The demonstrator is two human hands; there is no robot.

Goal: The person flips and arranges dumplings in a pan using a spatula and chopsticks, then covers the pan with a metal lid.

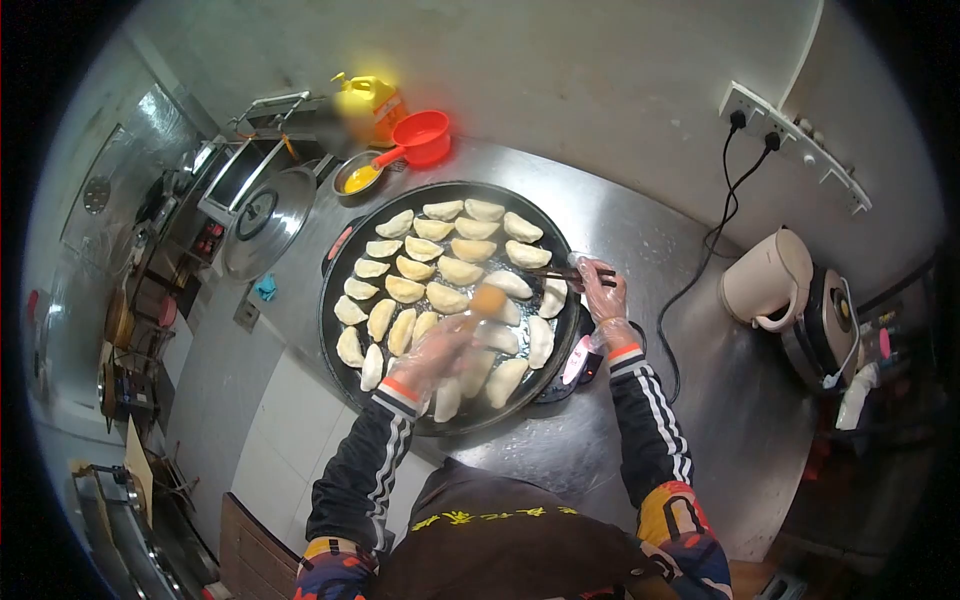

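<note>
A wide black electric pan holds several rows of half-moon dumplings, some yellowish and some whiter. My left hand, in a clear plastic glove, is over the front middle of the pan. At its fingertips is a round orange-brown object, smeared by motion; its kind is not clear. My right hand, also gloved, is closed round dark chopsticks at the pan's right rim. Their tips reach over the dumplings on the right side. The dumplings under my left hand are partly hidden.
Behind the pan are a metal bowl of yellow liquid, a red ladle and a yellow jug. A glass lid leans at left. A beige kettle and black cable are at right on the steel table.
</note>
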